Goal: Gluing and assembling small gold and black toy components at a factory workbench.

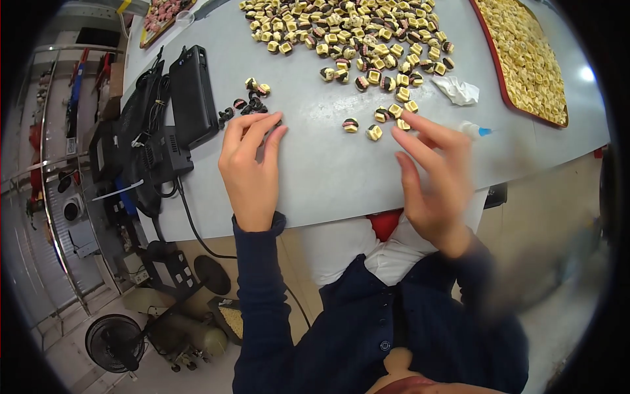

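My left hand point(252, 167) is over the grey tabletop, its thumb and fingers pinched on a small black piece point(279, 120), mostly covered by the fingertips. Just beyond them lies a little group of loose black pieces point(252, 105), with two cream-and-dark pieces behind. To the right, my right hand point(433, 174) is slightly blurred, thumb and fingers apart, nothing visible in its grasp. Its fingertips are beside a few small assembled pieces point(380, 115) with cream, pink and black layers. One cream-topped piece point(374, 132) and a layered piece point(351, 125) lie between the hands.
A large heap of layered pieces point(348, 29) covers the far table. At right stands a red-edged tray point(504, 85) of cream pieces, near a crumpled white tissue point(456, 90) and a small blue-tipped bottle point(476, 130). Black boxes point(193, 95) and cables line the left edge.
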### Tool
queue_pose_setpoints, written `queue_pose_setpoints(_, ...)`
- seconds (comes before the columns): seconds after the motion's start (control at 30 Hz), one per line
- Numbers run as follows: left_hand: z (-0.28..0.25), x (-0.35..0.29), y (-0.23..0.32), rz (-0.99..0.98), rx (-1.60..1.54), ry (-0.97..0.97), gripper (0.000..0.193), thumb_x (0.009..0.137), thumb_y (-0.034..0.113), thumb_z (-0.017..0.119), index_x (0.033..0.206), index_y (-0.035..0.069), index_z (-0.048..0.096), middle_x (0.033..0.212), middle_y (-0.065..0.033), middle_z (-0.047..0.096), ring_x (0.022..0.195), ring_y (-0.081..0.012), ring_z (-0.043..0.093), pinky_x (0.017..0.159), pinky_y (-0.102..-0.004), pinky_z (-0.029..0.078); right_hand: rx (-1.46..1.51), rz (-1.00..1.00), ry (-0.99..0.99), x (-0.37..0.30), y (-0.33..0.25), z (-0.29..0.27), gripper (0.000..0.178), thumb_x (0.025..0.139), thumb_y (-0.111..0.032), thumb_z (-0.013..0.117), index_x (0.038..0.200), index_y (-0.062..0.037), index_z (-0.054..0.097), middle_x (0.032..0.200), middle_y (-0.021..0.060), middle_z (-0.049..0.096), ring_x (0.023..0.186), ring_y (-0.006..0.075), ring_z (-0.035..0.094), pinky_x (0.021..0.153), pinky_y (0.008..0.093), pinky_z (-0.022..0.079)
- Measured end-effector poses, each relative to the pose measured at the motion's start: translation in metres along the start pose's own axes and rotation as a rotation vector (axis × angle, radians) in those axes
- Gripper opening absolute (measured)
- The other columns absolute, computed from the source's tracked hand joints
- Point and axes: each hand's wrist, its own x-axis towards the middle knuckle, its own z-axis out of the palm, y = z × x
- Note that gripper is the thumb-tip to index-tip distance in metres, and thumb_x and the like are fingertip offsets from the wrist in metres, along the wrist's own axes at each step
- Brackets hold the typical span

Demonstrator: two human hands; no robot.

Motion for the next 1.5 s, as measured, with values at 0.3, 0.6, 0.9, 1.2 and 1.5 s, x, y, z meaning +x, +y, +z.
queue_pose_setpoints(0.3, 0.009, -0.006, 0.012, 0.129, 0.008, -0.028, 0.017, 0.076, -0.005, 0.062, 0.093, 0.001, 0.063, 0.092, -0.0095, 0.06, 0.081, -0.0217, 0.059, 0.067, -0.0292, 0.048, 0.017, -0.044, 0.342, -0.051, 0.029, -0.029, 0.03, 0.074, 0.005, 0.055, 0.103, -0.0024, 0.052, 0.106, 0.0174, 0.056, 0.085, 0.024, 0.054, 0.075, 0.0324, 0.045)
queue_pose_setpoints(0.6, 0.025, -0.024, 0.033, 0.058, -0.281, 0.052, 0.021, 0.077, -0.009, 0.06, 0.096, -0.002, 0.058, 0.097, -0.0135, 0.061, 0.085, -0.0196, 0.062, 0.075, -0.0279, 0.051, 0.273, 0.071, 0.376, -0.03, 0.045, -0.022, 0.051, 0.076, 0.005, 0.054, 0.121, -0.0007, 0.032, 0.132, 0.0289, 0.031, 0.112, 0.0377, 0.049, 0.094, 0.0432, 0.042)
queue_pose_setpoints(0.9, 0.03, -0.035, 0.046, 0.067, -0.456, 0.028, 0.023, 0.074, -0.011, 0.062, 0.095, -0.002, 0.055, 0.099, -0.0163, 0.061, 0.088, -0.021, 0.062, 0.076, -0.0292, 0.053, 0.285, 0.315, 0.142, -0.022, 0.036, -0.029, 0.054, 0.074, 0.008, 0.061, 0.123, 0.0015, 0.039, 0.129, 0.0238, 0.04, 0.11, 0.0287, 0.053, 0.093, 0.035, 0.042)
queue_pose_setpoints(1.2, 0.037, -0.039, 0.056, 0.054, -0.54, -0.024, 0.034, 0.075, -0.012, 0.062, 0.105, -0.002, 0.051, 0.099, -0.0173, 0.059, 0.091, -0.0233, 0.062, 0.074, -0.0302, 0.055, 0.412, 0.404, 0.16, -0.024, 0.037, -0.032, 0.035, 0.085, 0.001, 0.056, 0.118, 0.006, 0.046, 0.108, 0.0121, 0.052, 0.092, 0.0198, 0.057, 0.085, 0.0295, 0.045)
queue_pose_setpoints(1.5, 0.042, -0.044, 0.071, 0.022, -0.567, -0.087, 0.051, 0.067, -0.015, 0.067, 0.112, -0.003, 0.047, 0.094, -0.017, 0.062, 0.087, -0.0231, 0.065, 0.063, -0.0262, 0.057, 0.655, 0.678, 0.122, -0.021, 0.034, -0.052, 0.041, 0.085, -0.019, 0.062, 0.116, 0.0032, 0.046, 0.109, 0.0133, 0.052, 0.088, 0.0164, 0.056, 0.072, 0.0253, 0.049)
